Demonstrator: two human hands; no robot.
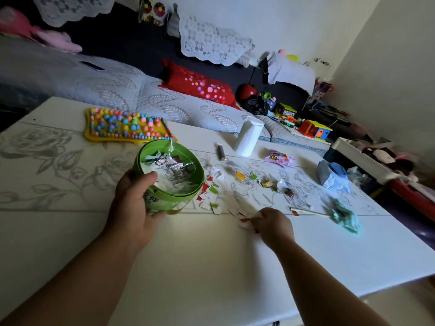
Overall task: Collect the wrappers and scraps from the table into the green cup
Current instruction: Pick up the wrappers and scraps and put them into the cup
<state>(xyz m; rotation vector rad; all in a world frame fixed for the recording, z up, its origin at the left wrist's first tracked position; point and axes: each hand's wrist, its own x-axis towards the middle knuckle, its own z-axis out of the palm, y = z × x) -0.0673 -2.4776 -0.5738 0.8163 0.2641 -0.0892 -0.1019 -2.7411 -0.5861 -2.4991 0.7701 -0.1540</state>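
The left hand [131, 201] grips the green cup [168, 175], tilted toward the litter for easy loading, while just right of the cup the right hand [273, 225] pinches paper scraps [244, 222].

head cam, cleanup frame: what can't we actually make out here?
- Head view: how full the green cup is; crumpled wrappers hide its bottom.
- What the right hand pinches: its fingers cover most of the scrap.
- Cup label: left hand covers it.
- Small scraps: too tiny to identify.
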